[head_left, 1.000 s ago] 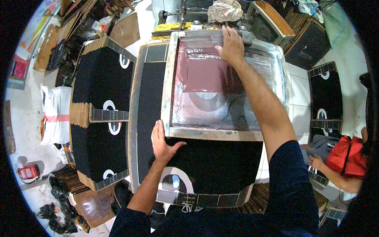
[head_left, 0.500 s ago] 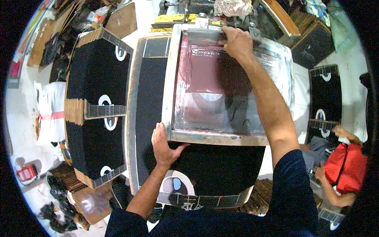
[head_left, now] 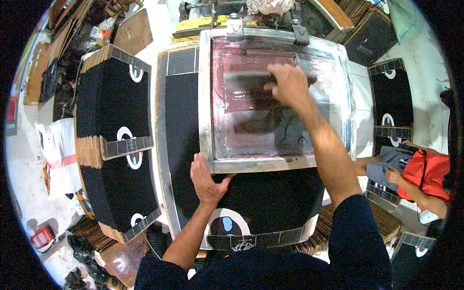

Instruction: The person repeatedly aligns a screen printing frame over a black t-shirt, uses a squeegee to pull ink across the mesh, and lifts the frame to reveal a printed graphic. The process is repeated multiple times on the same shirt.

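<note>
My right hand [head_left: 289, 86] is closed around a dark, motion-blurred squeegee [head_left: 245, 81]. The squeegee lies across the mesh of a screen-printing frame [head_left: 206, 111], over dark red ink [head_left: 224, 99]. At the frame's near left corner is my left hand [head_left: 207, 186], fingers stretched along the side and thumb spread along the front edge. Beneath the frame lies a large black sheet [head_left: 270, 203] with a printed white ring and blue oval [head_left: 228, 224] near its front edge. The frame covers the sheet's far part. Two metal clamps [head_left: 235, 30] hold the frame's far edge.
Stacks of black printed boards [head_left: 121, 96] stand on the left; more printed boards [head_left: 390, 96] lie at right. Another person in red [head_left: 425, 171] sits at the right. Brown cardboard [head_left: 367, 222] is stacked near my right elbow. Yellow cloth [head_left: 193, 26] lies behind the frame.
My right hand has come from the frame's far edge toward me onto the mesh, with the squeegee now showing under it. My left hand stays at the corner. The other person's arms have moved.
</note>
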Available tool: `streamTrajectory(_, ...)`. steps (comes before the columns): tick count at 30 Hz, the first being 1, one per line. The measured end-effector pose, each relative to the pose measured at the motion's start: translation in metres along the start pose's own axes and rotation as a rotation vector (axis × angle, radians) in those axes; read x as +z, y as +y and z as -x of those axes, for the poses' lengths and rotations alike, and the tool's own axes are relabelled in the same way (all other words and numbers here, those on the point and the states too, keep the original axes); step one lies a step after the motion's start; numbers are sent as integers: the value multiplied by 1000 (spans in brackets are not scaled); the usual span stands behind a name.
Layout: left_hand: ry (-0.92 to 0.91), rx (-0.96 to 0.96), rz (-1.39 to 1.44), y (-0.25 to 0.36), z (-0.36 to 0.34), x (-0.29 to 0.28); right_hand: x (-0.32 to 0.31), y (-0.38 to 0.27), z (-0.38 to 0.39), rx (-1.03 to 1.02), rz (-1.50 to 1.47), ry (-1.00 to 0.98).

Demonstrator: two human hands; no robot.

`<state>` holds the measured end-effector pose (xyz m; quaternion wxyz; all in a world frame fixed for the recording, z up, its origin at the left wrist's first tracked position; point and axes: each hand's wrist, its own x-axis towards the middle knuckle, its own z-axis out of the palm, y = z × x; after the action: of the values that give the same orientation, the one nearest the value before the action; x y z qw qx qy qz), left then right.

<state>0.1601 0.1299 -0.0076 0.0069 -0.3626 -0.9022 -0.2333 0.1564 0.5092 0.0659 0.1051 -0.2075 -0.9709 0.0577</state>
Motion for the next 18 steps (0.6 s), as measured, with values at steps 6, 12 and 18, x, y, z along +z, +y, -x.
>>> streamTrajectory(6,-14,15,-5,-4,3,3,38,33,-82,29,145,231)
streamTrajectory(12,-29,-5,-22,-2,3,4,18,-5,4,23,95,195)
streamTrajectory(18,10,1,8,-1,2,4,10,-35,79,40,21,163)
